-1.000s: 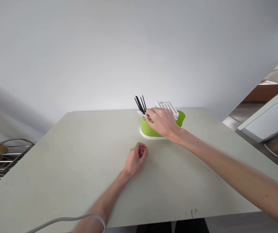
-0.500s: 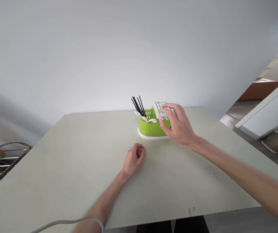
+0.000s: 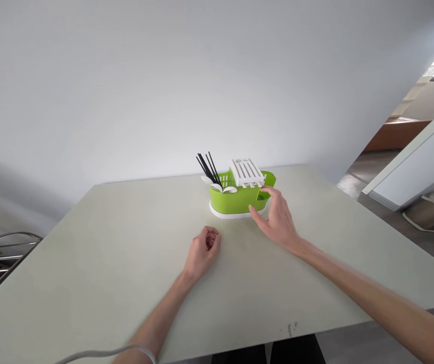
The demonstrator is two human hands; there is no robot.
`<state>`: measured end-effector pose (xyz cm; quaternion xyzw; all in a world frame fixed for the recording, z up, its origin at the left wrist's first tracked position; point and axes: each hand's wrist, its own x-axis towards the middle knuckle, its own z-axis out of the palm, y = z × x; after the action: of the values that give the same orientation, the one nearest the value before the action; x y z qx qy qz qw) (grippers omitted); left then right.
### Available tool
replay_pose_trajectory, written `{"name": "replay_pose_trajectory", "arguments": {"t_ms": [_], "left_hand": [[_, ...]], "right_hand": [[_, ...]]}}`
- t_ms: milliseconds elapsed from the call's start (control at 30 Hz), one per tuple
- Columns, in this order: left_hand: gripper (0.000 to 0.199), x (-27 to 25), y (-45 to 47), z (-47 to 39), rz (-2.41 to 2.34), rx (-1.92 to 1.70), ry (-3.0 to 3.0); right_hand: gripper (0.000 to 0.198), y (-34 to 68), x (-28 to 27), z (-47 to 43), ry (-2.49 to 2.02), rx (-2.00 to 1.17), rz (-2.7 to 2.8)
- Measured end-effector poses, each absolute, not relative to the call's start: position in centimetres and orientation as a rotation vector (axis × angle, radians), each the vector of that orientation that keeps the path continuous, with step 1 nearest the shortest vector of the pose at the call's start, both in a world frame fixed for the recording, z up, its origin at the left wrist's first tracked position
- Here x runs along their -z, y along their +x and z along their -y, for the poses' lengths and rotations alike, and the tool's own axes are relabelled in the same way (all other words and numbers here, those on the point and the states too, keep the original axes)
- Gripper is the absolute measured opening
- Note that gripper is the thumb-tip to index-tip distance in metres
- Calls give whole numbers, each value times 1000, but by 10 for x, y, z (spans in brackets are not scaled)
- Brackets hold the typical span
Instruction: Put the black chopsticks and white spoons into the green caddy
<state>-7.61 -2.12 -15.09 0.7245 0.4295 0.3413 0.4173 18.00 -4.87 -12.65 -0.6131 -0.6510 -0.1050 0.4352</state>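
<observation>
A green cutlery caddy (image 3: 230, 202) stands on a white base near the wall. Its left end holds several black chopsticks (image 3: 206, 168) and white spoons (image 3: 217, 188), bowls up. Across its middle sits a white slotted rack (image 3: 247, 172), with small hooks along the front edge. My right hand (image 3: 277, 217) is at the caddy's front right, thumb and fingers apart, holding nothing. Its index fingertip is close under the rack's right corner; whether it touches I cannot tell. My left hand (image 3: 203, 251) rests on the table in front of the caddy, loosely curled, with nothing visible in it.
The pale table (image 3: 126, 242) backs onto a plain wall (image 3: 156, 91). A grey cable (image 3: 106, 352) crosses my left forearm. A metal rack (image 3: 4, 260) stands beyond the table's left edge, and a white panel (image 3: 414, 156) beyond the right.
My right hand has let go of the white slotted rack and drawn down toward me, uncovering the caddy's right end. My left hand stays curled on the table. The view has shifted slightly.
</observation>
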Motion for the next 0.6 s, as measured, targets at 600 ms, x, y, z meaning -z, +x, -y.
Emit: {"name": "replay_pose_trajectory", "arguments": {"t_ms": [600], "left_hand": [[24, 148, -75, 23, -1099, -809, 1846]], "right_hand": [[61, 220, 168, 36, -1926, 642, 1919]]}}
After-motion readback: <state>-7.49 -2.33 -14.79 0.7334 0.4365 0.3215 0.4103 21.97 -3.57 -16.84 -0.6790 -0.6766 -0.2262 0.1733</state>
